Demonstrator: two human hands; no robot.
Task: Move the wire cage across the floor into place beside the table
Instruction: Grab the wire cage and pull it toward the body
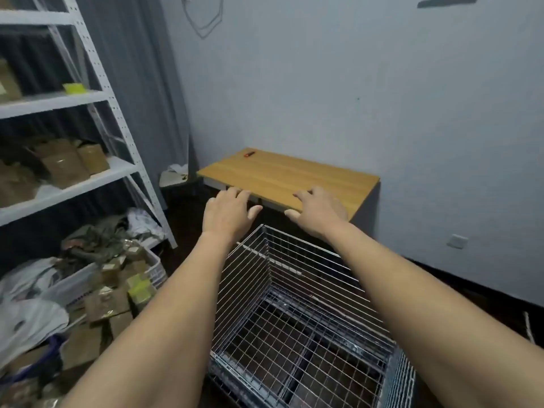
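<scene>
A silver wire cage (297, 307) stands on the dark floor right below me, its far top edge just short of the low wooden table (282, 175) set against the blue-grey wall. Both my arms stretch out over the cage. My left hand (228, 212) hovers past the cage's far left corner at the table's front edge, fingers spread, nothing in it. My right hand (319, 210) hangs over the table's front edge, fingers apart and holding nothing. Neither hand touches the cage.
A white metal shelf rack (112, 113) with brown packages stands at the left. Cardboard boxes, plastic bags and a white basket (88, 290) crowd the floor beside the cage's left side. A small orange object (249, 154) lies on the table's far corner. A wall socket (457, 241) is at right.
</scene>
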